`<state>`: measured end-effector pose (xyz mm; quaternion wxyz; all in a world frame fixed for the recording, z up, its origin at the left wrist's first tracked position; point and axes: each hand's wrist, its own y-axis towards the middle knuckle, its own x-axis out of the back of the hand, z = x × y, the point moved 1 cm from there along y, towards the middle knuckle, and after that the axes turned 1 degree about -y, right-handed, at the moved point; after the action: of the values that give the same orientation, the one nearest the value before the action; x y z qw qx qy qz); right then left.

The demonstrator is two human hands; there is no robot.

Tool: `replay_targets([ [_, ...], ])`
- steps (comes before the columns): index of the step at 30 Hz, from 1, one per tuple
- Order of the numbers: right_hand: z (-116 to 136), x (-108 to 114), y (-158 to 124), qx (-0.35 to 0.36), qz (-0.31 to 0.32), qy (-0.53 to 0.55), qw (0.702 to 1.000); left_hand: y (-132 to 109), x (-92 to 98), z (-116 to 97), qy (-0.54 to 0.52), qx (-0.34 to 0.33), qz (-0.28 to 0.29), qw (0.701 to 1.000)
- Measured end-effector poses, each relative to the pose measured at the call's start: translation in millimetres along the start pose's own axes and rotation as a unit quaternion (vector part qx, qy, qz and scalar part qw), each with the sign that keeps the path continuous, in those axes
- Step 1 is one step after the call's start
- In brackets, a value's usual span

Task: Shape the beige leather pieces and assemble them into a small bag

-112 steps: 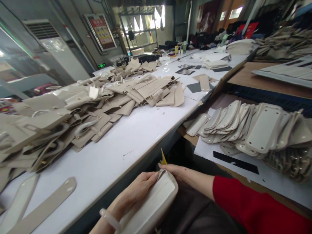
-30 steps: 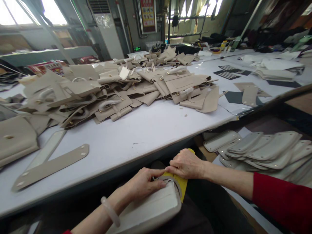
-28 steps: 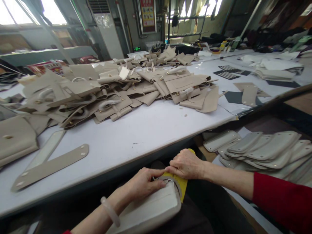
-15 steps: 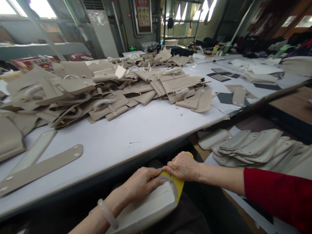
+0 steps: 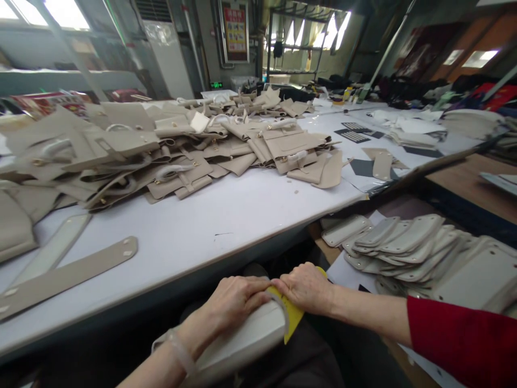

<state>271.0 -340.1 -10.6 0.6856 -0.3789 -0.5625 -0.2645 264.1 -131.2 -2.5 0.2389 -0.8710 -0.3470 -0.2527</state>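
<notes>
A pale, thick piece with a rounded end (image 5: 250, 337) lies over my lap at the lower middle. My left hand (image 5: 238, 296) grips it from above, the fingers bent over its far edge. Around the rounded end sits a flat yellow sheet (image 5: 293, 318); its material is unclear. My right hand (image 5: 305, 285) is closed on the upper part of this sheet, thumb toward my left fingertips. Both hands almost touch. The underside of the pale piece is hidden, as is the sheet's part under my right hand.
Beige bag pieces with handles (image 5: 194, 156) are heaped along the white table (image 5: 194, 231). Two long strips (image 5: 76, 275) lie at its left. To my right, pale padded panels (image 5: 404, 242) are stacked below table height. The table edge runs just beyond my hands.
My right hand and the yellow sheet have shifted slightly down around the pale piece's end. The piece has tilted a little. The whole view has turned a bit to the right.
</notes>
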Motion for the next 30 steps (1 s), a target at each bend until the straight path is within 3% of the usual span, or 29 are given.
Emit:
replay_targets([
  [6,5,1,-10,-0.017,-0.005,0.016,1.0,13,4.6,2,-0.099,0.067,0.029,0.992],
  [14,0,-8,-17,-0.04,-0.012,0.127,0.991,24,1.1,7,-0.181,0.09,0.05,0.978],
  [22,-24,-45,-25,-0.124,0.02,0.352,0.928,25,1.9,7,-0.196,0.103,0.053,0.974],
  [25,-22,-43,-18,-0.142,-0.006,0.34,0.93,30,1.6,8,-0.186,0.116,0.052,0.974],
  [30,-11,-28,-3,-0.128,-0.054,0.216,0.967,32,-4.4,7,-0.151,0.161,0.03,0.975],
])
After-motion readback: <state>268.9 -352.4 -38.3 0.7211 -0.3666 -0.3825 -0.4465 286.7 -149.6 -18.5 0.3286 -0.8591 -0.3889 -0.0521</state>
